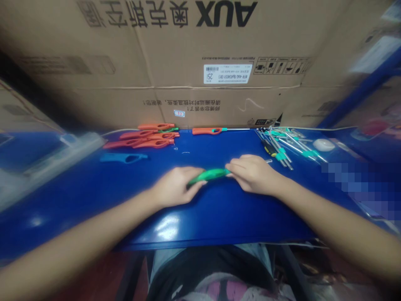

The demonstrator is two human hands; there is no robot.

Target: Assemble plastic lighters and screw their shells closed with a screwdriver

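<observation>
My left hand [179,187] is closed round the rear of a green lighter handle [211,174] above the blue table. At the handle's front end, my right hand [250,173] pinches a teal collar, with a short metal tube end [268,161] showing just past the fingers. Most of that tube is hidden by the hand. Farther back lies an orange lighter [206,131] with a metal tube [238,129] in its front. Several orange lighter handles [153,143] are heaped at the back left, with a blue handle [123,157] in front of them.
Metal tubes with teal collars [280,154] lie in a pile at the back right, beside a yellow-and-black screwdriver [268,147] and a white round object [323,145]. A large cardboard sheet [175,62] stands behind the blue table [125,221]. Clear plastic [56,163] lies at the left.
</observation>
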